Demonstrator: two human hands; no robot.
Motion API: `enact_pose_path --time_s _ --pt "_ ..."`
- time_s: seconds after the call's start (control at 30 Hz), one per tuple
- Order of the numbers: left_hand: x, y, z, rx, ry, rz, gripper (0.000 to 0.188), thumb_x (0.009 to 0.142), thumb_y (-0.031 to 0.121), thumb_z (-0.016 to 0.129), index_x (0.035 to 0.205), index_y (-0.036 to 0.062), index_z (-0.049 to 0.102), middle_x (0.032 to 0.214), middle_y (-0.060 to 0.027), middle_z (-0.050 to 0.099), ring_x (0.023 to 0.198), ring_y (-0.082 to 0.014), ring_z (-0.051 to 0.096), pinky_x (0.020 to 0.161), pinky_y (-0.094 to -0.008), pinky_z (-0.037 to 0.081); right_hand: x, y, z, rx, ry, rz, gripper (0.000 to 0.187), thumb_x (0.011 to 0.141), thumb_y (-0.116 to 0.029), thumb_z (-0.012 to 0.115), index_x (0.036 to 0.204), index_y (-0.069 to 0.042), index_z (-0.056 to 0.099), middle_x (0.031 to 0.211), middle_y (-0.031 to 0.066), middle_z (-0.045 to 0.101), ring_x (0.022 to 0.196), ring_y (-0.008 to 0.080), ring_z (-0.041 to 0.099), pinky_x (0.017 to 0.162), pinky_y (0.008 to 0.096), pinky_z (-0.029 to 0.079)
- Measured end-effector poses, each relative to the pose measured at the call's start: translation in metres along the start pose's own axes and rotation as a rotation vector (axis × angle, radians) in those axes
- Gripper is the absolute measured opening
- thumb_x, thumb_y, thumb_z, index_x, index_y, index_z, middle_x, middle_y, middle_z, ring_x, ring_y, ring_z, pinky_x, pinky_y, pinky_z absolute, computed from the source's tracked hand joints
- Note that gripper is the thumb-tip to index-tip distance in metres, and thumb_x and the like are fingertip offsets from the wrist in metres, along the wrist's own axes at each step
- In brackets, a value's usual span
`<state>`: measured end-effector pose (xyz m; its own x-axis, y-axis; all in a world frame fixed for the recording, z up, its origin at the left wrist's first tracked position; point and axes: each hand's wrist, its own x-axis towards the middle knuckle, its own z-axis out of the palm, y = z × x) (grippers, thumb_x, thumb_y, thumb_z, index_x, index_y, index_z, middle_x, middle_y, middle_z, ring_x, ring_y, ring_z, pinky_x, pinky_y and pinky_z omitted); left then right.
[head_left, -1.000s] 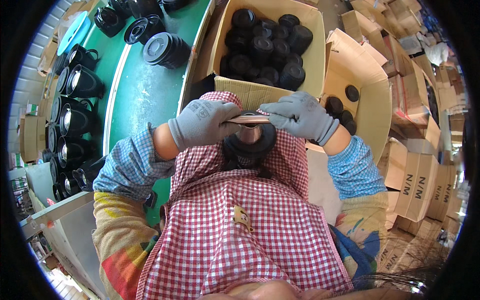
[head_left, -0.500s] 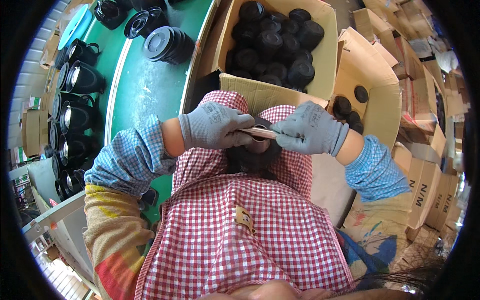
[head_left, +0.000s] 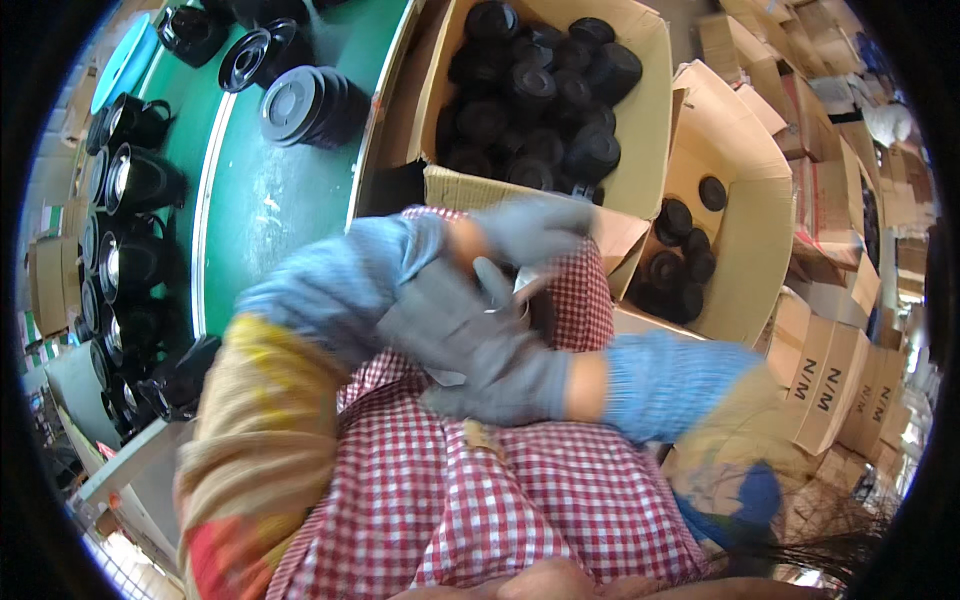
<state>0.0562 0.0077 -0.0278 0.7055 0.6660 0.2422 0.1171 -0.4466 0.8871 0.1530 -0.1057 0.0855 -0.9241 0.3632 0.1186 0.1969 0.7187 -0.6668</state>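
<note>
From here I see left hand [head_left: 538, 230] and right hand [head_left: 475, 345], grey-gloved, blurred; I cannot tell whether their fingers grasp anything. A dark, metal-glinting piece [head_left: 541, 314] lies partly hidden beside them, against the checked cloth apron [head_left: 490, 530].

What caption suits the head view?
Blurred grey-gloved hands cross in front of a brown cardboard box of round black parts.

Gloves [head_left: 470, 345] matt fab.; lids [head_left: 290, 105] matt plas.; mugs [head_left: 152, 185] glossy; apron [head_left: 420, 520] cloth; boxes [head_left: 750, 225] cdbd.
</note>
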Motion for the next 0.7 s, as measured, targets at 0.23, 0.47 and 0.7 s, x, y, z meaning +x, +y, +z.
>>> enact_pose_path --time_s 0.23,0.47,0.7 --pt "-0.030 0.037 -0.030 -0.813 -0.203 -0.470 0.037 0.099 0.008 0.058 0.135 0.0029 0.058 0.138 -0.0118 0.058 0.119 -0.0228 0.057 0.107 -0.0355 0.043 0.008 0.014 -0.037 0.316 0.096 -0.159 0.051 0.103 -0.037 0.051 0.139 -0.002 0.058 0.140 0.0192 0.058 0.123 0.0345 0.059 0.108 0.0456 0.043" --pt "-0.052 0.055 -0.053 0.231 -0.094 0.087 0.062 0.080 0.018 0.078 0.138 0.0139 0.059 0.159 -0.0152 0.037 0.147 -0.0419 0.031 0.121 -0.0548 0.024 -0.001 0.036 -0.069 0.808 -0.013 -0.093 0.039 0.102 -0.031 0.057 0.124 -0.001 0.068 0.110 0.0138 0.071 0.108 0.0317 0.066 0.097 0.0384 0.050" --pt "-0.079 0.059 -0.058 0.414 0.066 -0.069 0.045 0.079 0.015 0.075 0.123 0.0120 0.067 0.120 -0.0125 0.065 0.112 -0.0331 0.063 0.096 -0.0427 0.051 -0.017 0.072 -0.086 0.080 0.150 -0.117 0.045 0.098 -0.039 0.061 0.127 -0.006 0.067 0.134 0.0172 0.061 0.129 0.0395 0.054 0.110 0.0465 0.040"
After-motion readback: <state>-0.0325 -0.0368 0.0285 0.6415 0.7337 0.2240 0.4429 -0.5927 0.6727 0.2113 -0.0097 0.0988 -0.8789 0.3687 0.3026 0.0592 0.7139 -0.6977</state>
